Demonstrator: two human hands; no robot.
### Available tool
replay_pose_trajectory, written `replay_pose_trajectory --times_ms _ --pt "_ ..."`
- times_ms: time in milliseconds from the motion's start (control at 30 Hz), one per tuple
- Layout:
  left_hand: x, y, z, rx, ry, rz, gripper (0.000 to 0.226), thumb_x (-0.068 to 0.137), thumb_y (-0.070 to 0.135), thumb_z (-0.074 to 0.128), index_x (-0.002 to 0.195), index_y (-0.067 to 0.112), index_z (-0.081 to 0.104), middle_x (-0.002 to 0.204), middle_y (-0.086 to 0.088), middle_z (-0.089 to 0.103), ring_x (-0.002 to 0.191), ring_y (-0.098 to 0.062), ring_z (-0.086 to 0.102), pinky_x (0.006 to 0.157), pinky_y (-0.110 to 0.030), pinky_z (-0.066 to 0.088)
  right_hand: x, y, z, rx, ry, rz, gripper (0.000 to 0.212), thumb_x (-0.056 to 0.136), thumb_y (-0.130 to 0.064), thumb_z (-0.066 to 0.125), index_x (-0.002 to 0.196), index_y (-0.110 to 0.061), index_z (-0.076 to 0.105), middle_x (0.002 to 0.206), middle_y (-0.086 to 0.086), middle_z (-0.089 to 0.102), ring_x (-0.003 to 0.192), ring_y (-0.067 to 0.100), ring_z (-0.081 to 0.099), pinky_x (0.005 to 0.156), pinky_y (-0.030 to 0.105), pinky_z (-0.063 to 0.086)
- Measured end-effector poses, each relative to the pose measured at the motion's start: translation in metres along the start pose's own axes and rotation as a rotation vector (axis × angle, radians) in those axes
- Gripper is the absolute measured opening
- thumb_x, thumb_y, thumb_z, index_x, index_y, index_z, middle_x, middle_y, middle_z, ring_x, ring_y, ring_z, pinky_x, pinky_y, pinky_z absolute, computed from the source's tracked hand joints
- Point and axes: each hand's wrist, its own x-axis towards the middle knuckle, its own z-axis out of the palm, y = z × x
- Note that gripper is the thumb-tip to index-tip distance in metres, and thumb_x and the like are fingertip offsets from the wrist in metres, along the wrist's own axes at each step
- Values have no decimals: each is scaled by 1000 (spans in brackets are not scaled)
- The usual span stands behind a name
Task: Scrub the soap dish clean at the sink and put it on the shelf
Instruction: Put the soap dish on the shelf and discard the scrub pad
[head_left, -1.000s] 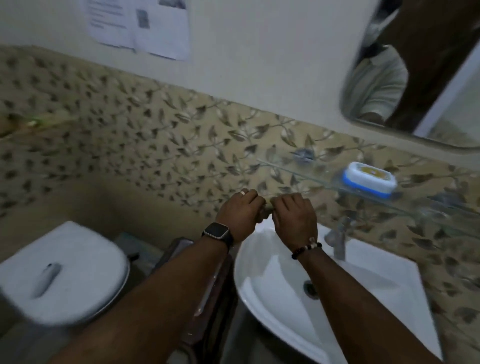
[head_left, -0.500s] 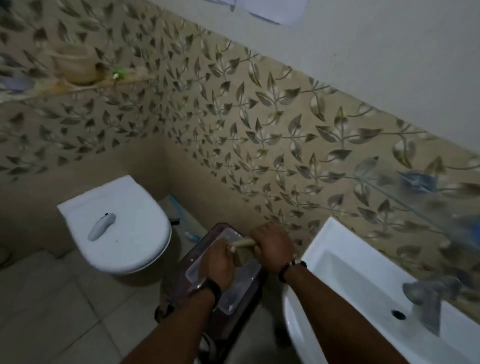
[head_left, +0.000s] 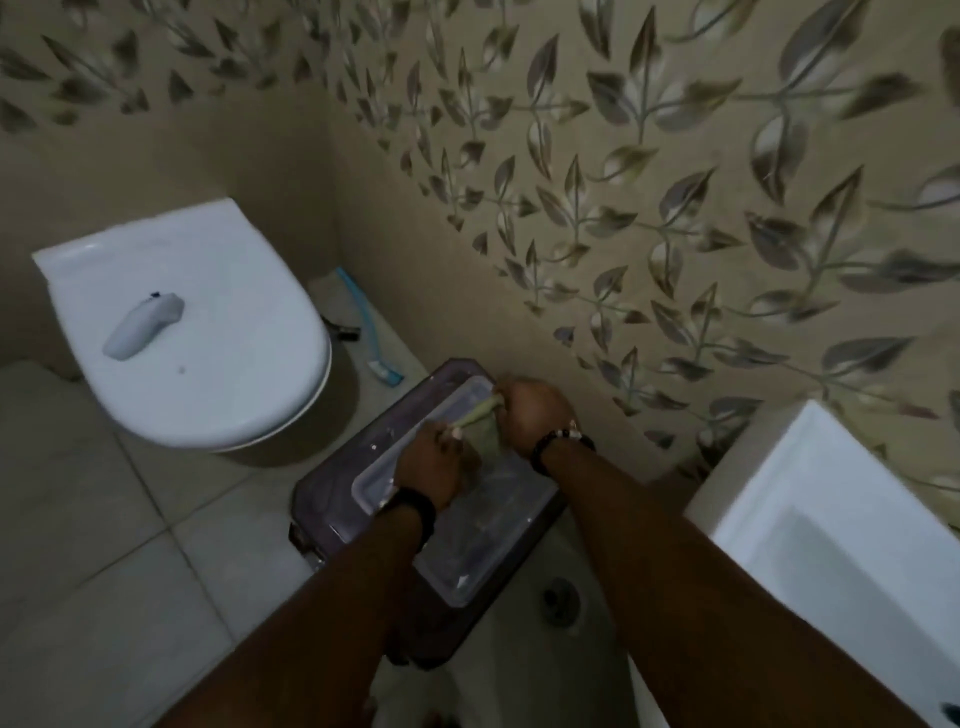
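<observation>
Both my hands grip a greenish cloth (head_left: 480, 423), twisted between them. My left hand (head_left: 434, 465) holds its lower end and my right hand (head_left: 535, 410) its upper end. They hover over a clear plastic tray (head_left: 467, 551) resting on a dark stool (head_left: 322, 514) left of the white sink (head_left: 841, 519). The soap dish and the shelf are out of view.
A white toilet (head_left: 197, 332) with its lid down stands at the left, a grey handheld device (head_left: 143, 325) lying on it. A blue brush (head_left: 371, 332) lies on the ledge behind. A floor drain (head_left: 561, 600) sits under the sink. The leaf-tiled wall runs close behind my hands.
My view and both hands swung left and down, from above the sink to over the tray on the stool. The shelf with the blue soap dish dropped out of sight.
</observation>
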Motion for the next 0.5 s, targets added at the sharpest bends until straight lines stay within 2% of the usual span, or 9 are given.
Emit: replay_pose_trajectory --times_ms 67,167,267,367,433,500 --pt "11 -11 4 187 -16 66 41 104 20 46 141 3 46 137 -21 56 121 -38 57 96 -41 46 10 1 13 -40 11 19 35 97 -19 52 131 -8 56 127 21 60 115 38 58 94 42 49" --pt "9 -29 12 490 -48 202 43 101 16 41 144 9 43 143 -16 49 123 -34 53 96 -42 46 14 -6 34 -172 -17 -30 35 99 -15 47 132 -6 56 129 20 59 118 37 57 96 43 49" --pt "1 -40 20 673 -61 366 44 99 18 39 142 12 46 146 -11 48 124 -31 51 101 -40 44 10 -14 55 -273 -225 -113 36 105 -21 38 133 -11 58 140 12 57 126 30 54 107 41 45" --pt "4 -42 25 727 -132 422 51 99 20 40 149 10 40 158 -11 36 137 -32 43 111 -43 36 10 -8 69 -269 -431 -98 44 106 -30 37 148 -16 43 158 8 36 144 30 34 119 46 31" --pt "10 -46 26 760 -195 419 54 100 22 40 153 11 34 162 -10 29 141 -31 38 115 -43 30 11 -6 74 -277 -495 -104 55 104 -33 42 155 -18 27 166 6 17 152 29 19 124 46 20" --pt "15 -52 25 759 -232 396 55 101 25 41 154 13 30 163 -8 27 141 -30 39 116 -42 31 11 -6 79 -271 -521 -108 63 102 -32 47 158 -20 20 169 5 7 154 30 12 125 47 16"
